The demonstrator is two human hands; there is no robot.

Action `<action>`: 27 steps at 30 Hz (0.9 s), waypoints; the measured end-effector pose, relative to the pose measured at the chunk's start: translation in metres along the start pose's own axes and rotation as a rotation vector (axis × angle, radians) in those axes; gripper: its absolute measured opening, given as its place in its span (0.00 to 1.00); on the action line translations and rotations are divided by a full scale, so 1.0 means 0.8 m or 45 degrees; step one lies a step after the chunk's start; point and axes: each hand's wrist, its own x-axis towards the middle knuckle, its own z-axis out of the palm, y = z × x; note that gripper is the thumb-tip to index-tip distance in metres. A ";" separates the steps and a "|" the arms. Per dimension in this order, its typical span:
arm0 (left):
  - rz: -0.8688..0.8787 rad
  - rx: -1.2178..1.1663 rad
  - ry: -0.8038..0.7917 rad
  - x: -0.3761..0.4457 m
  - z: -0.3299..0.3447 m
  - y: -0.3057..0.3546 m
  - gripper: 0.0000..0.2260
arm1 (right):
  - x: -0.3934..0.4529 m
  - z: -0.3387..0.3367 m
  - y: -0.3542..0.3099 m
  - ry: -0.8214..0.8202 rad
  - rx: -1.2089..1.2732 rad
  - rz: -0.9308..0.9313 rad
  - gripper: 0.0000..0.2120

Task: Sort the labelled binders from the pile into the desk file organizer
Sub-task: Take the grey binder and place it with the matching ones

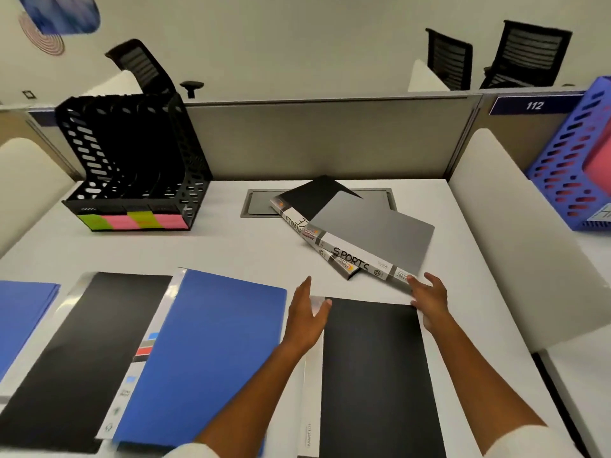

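A pile of binders lies at the desk's middle right: a grey one with "SPORTS" on its spine (373,239) on top, a black one (317,196) beneath it. A black file organizer (132,166) with green and pink labels stands at the back left, its slots holding nothing visible. A black binder (373,375) lies flat in front of me. My left hand (307,315) rests on its top left corner and my right hand (429,299) on its top right corner, fingers spread, close to the grey binder's near end.
A blue binder (205,355), another black binder (79,352) and a blue folder (20,315) lie flat at the near left. A blue organizer (575,153) stands beyond the right divider (515,233). A grey partition (330,137) closes the back.
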 end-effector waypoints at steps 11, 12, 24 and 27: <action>-0.120 -0.047 0.095 -0.009 -0.005 -0.008 0.29 | 0.000 0.013 -0.029 0.031 0.680 0.271 0.17; -0.133 -0.060 0.106 -0.011 -0.007 -0.008 0.29 | -0.004 0.017 -0.031 -0.017 0.758 0.313 0.15; -0.188 -0.278 0.123 -0.048 -0.033 -0.017 0.22 | -0.067 0.047 -0.007 -0.387 0.985 0.491 0.24; -0.180 -0.328 0.114 -0.057 -0.044 -0.020 0.20 | -0.090 0.046 0.007 -0.407 1.015 0.444 0.24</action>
